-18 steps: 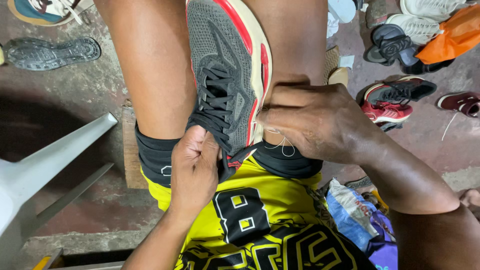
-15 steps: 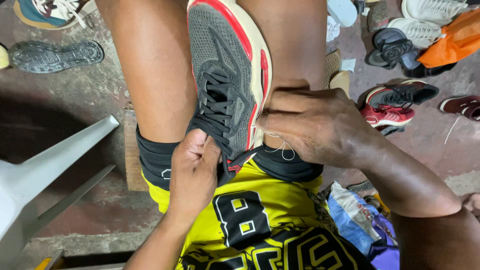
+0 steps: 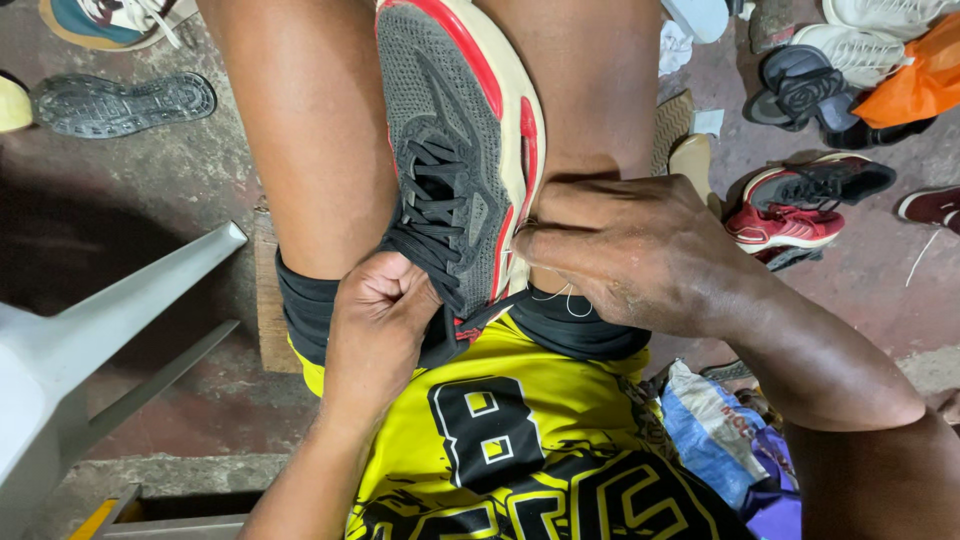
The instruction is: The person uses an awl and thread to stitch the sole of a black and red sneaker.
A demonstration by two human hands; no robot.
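Right hand (image 3: 640, 250) is bunched up with the fingertips pressed together against the cream edge of the sole, pinching something small there. Can't make out a needle, but a thin pale thread (image 3: 565, 300) loops out just below the knuckles, so it's pinching at the thread end of things. Compared with half a second back, that hand has barely shifted, just crept a touch along the sole edge, and the thread loop hangs about the same. So the stitch along that seam looks mid-pull, not finished.

Left hand (image 3: 378, 310) is a closed fist clamped on the heel end of the shoe, around the collar and the black laces, holding it steady. It hasn't moved from earlier either.

The thing itself: a grey mesh running shoe with a cream sole and red trim (image 3: 450, 170), wedged upright between the person's bare thighs, toe pointing away, heel down near the black shorts (image 3: 300, 310) and the yellow jersey with black print (image 3: 500, 430).

Further out from the right hand: a red and black sneaker (image 3: 790, 210) on the concrete floor (image 3: 120, 190), black sandals (image 3: 800, 90) beyond it, an orange plastic bag (image 3: 920, 80) at the far corner, and a blue and white plastic bag (image 3: 715, 430) under the forearm. Out past the left hand there's a grey metal frame (image 3: 110, 330) and a loose dark outsole (image 3: 120, 103) lying on the floor.
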